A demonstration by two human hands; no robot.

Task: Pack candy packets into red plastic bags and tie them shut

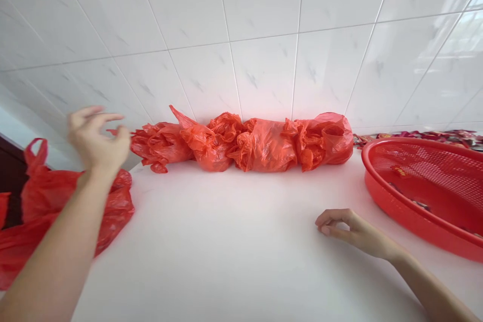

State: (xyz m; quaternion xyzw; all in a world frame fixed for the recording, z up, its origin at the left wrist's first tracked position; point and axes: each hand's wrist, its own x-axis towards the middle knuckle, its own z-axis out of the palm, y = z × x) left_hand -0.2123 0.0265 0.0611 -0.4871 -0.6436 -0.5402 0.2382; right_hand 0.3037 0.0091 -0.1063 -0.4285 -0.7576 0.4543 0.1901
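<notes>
My left hand (98,138) is raised at the left, above the loose red plastic bags. Its fingers are bent and stand apart from the thumb, with nothing between them. Low on the white table (211,251), at the right, rests my right hand (345,229). The fingers there curl round loosely to the thumb, and nothing shows inside the curl. Crumpled red plastic bags (113,206) lie under and beside my left forearm. Along the wall stands a row of several filled red plastic bags (269,146) with bunched tops; what they contain is hidden.
A red plastic basket (418,234) with mesh sides stands at the right, close to my right hand, with a few small wrapped pieces inside. Behind it, small colourful packets (445,136) lie along the wall. White tiles (264,70) rise behind the table.
</notes>
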